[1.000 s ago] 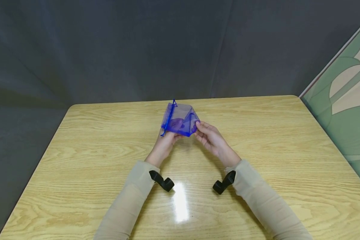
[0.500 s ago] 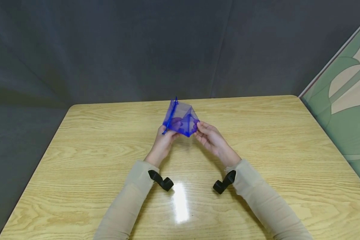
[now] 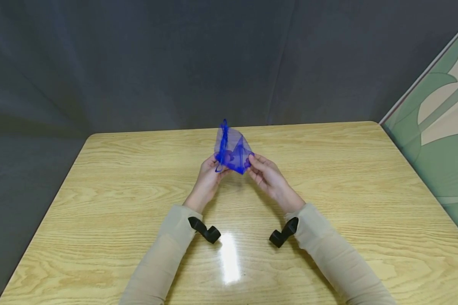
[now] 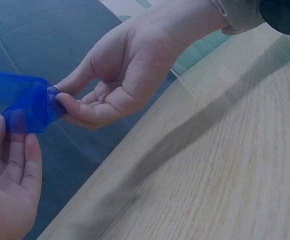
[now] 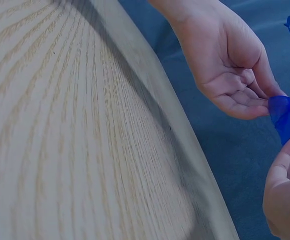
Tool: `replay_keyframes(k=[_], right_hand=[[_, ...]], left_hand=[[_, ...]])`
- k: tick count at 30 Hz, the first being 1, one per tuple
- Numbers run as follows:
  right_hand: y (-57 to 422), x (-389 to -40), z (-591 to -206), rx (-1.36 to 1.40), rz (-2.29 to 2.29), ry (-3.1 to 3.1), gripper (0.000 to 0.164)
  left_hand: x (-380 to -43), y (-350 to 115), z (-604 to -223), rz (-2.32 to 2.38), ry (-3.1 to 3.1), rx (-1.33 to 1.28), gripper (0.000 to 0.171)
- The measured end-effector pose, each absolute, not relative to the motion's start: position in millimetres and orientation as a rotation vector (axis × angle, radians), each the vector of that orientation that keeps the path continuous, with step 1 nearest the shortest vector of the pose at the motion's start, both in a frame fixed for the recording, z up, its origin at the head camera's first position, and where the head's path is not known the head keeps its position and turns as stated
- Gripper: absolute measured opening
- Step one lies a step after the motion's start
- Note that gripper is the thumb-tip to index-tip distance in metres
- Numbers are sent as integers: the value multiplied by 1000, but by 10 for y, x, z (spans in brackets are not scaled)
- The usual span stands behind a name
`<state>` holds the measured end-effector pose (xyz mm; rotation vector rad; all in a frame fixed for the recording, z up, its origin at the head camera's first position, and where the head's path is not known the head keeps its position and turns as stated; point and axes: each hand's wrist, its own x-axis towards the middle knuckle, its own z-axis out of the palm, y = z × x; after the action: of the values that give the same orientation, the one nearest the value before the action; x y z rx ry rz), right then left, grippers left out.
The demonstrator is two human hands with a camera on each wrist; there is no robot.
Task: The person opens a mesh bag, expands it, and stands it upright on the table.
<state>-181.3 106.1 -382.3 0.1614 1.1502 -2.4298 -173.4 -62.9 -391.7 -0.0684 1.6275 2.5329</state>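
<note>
A small sheer blue drawstring pouch (image 3: 234, 146) is held up over the table between both hands in the head view. Its gathered drawstring edge, with a loop of cord, is on the left; a pointed corner hangs low. My left hand (image 3: 207, 180) grips the pouch at its lower left, and some fingers show dark through the mesh. On the other side my right hand (image 3: 270, 178) pinches the right corner between thumb and fingers. The left wrist view shows the right hand (image 4: 129, 70) pinching the pouch (image 4: 32, 107) near the left hand (image 4: 9, 195).
A wood-grain table (image 3: 118, 190) lies beneath the hands, with a glare spot in front. Dark cloth (image 3: 213, 63) hangs behind it, and a green-and-cream patterned panel (image 3: 446, 118) stands at the right. Black wrist mounts (image 3: 208, 231) stick out from both sleeves.
The drawstring edge of the pouch has bunched together and shifted right, its tip rising slightly. My left hand's thumb side now shows beside the gathered edge. The right hand has barely moved.
</note>
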Motion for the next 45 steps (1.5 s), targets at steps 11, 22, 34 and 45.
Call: replay_keyframes(k=[11,22,34,45], right_hand=[[1063,-1807,-3821,156,-2407,1126,34],[1082,-1795,-3831,127,-2366,1137,32],[1084,-1805,-3839,138,-2407,955,36],[1094,-1831,-3839,130,-2399,942,34]], left_hand=[[-1747,-645,-3942,2512,1601,-121,25],[-1748,-666,-3976,2493,1604,-140,19],[-1761,-673,-3979,2460,1581,-152,36],[-1754,-666,-3942,2477,1488,-176,32]])
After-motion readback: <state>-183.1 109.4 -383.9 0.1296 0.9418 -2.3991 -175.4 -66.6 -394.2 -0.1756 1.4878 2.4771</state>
